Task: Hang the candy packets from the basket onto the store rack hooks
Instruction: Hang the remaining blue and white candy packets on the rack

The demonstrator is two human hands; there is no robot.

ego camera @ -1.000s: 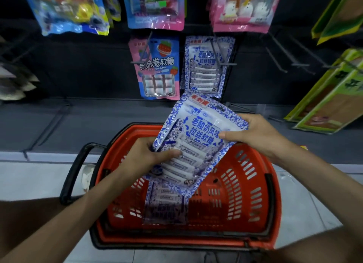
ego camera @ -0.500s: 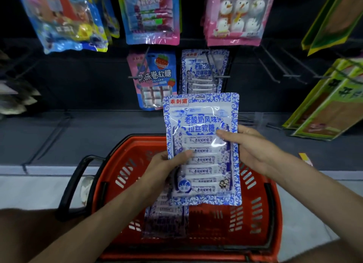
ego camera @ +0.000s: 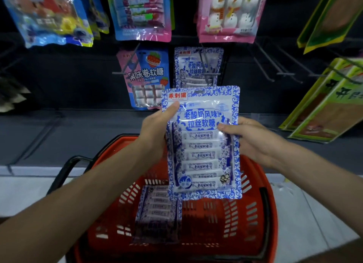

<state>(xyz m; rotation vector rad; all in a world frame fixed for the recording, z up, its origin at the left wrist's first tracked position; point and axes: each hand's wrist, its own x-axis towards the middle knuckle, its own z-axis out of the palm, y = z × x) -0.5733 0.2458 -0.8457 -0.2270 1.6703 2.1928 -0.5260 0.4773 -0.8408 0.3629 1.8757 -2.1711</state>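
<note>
You're holding the blue-and-white plastic candy packet (ego camera: 202, 145) upright over the red plastic shopping basket (ego camera: 255, 213). Your left hand (ego camera: 157, 129) pinches its left edge and your right hand (ego camera: 253, 141) pinches the right edge. A matching spare packet (ego camera: 157, 209) lies in the basket, and another hung packet (ego camera: 188, 66) sits on the wire rack hook (ego camera: 211, 73) behind.

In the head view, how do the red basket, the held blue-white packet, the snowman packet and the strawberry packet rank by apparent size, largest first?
1. red basket
2. held blue-white packet, enlarged by nearness
3. snowman packet and strawberry packet: look alike, both partly unseen, so unranked.
</note>
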